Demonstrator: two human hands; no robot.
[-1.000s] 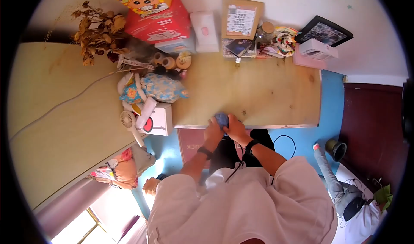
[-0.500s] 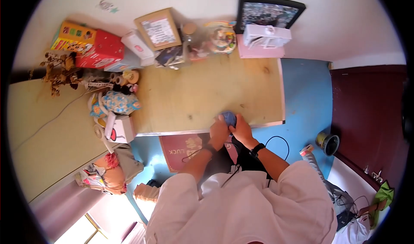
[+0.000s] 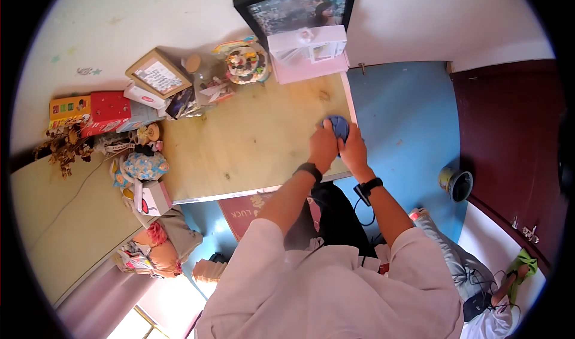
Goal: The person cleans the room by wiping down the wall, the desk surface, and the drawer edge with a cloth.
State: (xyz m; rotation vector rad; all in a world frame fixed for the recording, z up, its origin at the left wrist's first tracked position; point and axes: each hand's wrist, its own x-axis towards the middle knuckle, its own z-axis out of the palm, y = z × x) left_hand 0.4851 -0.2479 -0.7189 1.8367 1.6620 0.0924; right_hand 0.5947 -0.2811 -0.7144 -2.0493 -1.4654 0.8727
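Both hands meet around a bunched blue cloth [image 3: 338,127] over the right end of the wooden tabletop [image 3: 251,153]. My left hand [image 3: 324,146] grips its left side, fingers wrapped round it. On the other side my right hand [image 3: 354,148] is closed on the cloth too, near the table's right edge. Each wrist carries a black band. The cloth's lower part is hidden by the fingers. Beyond the hands, a white and pink box [image 3: 308,51] stands at the back right corner of the table.
A black picture frame [image 3: 299,9] leans on the wall. Left of it are a decorated cake-like item [image 3: 247,62], a glass jar [image 3: 203,72] and a wooden frame [image 3: 158,74]. A bin [image 3: 457,184] stands on the blue floor. Another person [image 3: 458,261] is at the lower right.
Both hands, still holding the cloth, have moved rightward and farther back to the table's right end. The camera view has swung right.
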